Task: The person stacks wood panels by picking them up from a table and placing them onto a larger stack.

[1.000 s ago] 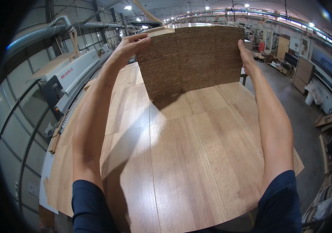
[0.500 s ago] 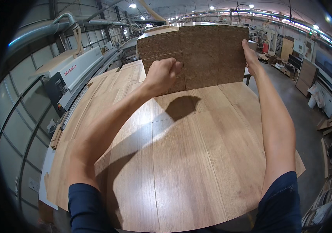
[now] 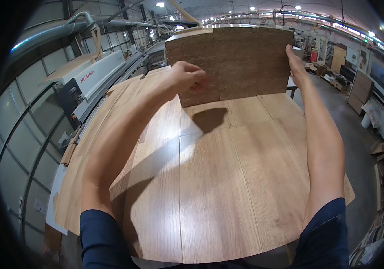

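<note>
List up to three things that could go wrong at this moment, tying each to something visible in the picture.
1. Only the right hand grips the raised board, by its right edge; the left hand is a loose fist in front of it, so the board could tip or slip.
2. If it drops, its lower edge could dent the wood-grain panels beneath.
3. The board's rough edge might scrape bare fingers.

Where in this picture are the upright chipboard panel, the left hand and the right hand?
chipboard panel (image 3: 241,62): head view, middle of its rough brown face.
left hand (image 3: 187,78): head view, back of the closed fist before the panel.
right hand (image 3: 294,62): head view, on the hand gripping the panel's right edge.
</note>
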Motion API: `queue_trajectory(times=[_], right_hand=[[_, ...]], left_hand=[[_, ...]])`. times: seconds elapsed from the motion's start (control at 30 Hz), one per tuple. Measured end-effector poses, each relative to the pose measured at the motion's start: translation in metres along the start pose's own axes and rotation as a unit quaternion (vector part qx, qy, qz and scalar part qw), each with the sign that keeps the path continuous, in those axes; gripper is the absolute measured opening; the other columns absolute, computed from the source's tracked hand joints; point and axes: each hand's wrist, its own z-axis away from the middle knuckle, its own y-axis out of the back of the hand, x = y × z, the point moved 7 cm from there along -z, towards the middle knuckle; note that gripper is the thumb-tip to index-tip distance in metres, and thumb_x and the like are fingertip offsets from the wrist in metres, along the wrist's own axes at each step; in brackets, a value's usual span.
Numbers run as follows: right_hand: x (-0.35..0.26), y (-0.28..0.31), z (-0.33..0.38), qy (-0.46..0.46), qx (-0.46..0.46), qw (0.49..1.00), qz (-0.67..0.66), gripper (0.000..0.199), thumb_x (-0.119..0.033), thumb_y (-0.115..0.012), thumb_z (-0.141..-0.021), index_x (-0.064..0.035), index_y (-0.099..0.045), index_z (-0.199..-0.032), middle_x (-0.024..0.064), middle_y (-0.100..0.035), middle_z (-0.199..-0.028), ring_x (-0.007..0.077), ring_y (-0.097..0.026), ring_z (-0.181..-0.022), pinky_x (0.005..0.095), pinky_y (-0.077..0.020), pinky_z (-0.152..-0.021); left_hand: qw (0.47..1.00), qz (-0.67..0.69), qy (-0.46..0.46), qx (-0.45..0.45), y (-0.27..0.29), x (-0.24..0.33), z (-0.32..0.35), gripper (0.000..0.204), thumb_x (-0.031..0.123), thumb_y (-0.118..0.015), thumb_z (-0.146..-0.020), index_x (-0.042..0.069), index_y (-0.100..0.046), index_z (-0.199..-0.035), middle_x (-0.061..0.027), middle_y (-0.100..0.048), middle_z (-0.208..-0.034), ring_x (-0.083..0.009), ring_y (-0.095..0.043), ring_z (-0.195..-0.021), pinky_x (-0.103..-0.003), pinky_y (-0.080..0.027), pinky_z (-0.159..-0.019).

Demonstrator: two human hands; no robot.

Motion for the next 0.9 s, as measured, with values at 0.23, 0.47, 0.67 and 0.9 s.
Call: queue_trajectory(times=[0.23, 0.47, 0.67, 0.9], right_hand=[[0.011, 0.0, -0.009, -0.011, -0.008, 1.0, -0.01, 0.093, -0.072, -0.044, -0.093, -0.0015, -0.034, -0.152, 0.0163, -0.029, -0.16, 0.0305, -0.024, -0.148, 0.0499, -0.0205, -0.115], [0.013, -0.004, -0.01, 0.011, -0.018, 1.0, -0.021, 0.098, -0.075, -0.044, -0.091, -0.0049, -0.024, -0.156, 0.0164, -0.02, -0.163, 0.0316, -0.016, -0.151, 0.0563, -0.0138, -0.118], [0.038, 0.025, -0.014, -0.028, 0.006, 0.997, 0.067, 0.104, -0.075, -0.046, -0.09, 0.0093, -0.028, -0.15, 0.0224, -0.039, -0.152, 0.0366, -0.038, -0.139, 0.0488, -0.0367, -0.108], [0.062, 0.012, 0.011, -0.224, -0.143, 0.96, 0.092, 0.112, -0.089, -0.043, -0.078, -0.0016, -0.035, -0.148, 0.0224, -0.054, -0.135, 0.0278, -0.059, -0.116, 0.0433, -0.0462, -0.096]], left_hand=[[0.985, -0.106, 0.132, 0.004, 0.031, -0.086, 0.024, 0.021, 0.014, -0.061, -0.09, -0.003, -0.07, -0.081, -0.0095, -0.066, -0.069, -0.0139, -0.063, -0.061, -0.028, -0.054, -0.057], [0.942, 0.099, 0.243, 0.209, 0.045, -0.16, 0.049, 0.015, 0.014, -0.063, -0.089, -0.001, -0.065, -0.092, -0.0052, -0.061, -0.081, -0.0157, -0.055, -0.071, -0.032, -0.047, -0.065], [0.958, 0.241, 0.153, 0.043, -0.014, -0.141, 0.012, 0.005, 0.003, -0.06, -0.084, 0.005, -0.061, -0.079, -0.0051, -0.054, -0.082, -0.016, -0.052, -0.076, -0.031, -0.042, -0.061], [0.963, 0.211, 0.158, 0.052, 0.006, -0.152, 0.021, 0.01, 0.003, -0.056, -0.084, 0.002, -0.062, -0.092, -0.0049, -0.055, -0.079, -0.0156, -0.049, -0.072, -0.03, -0.04, -0.063]])
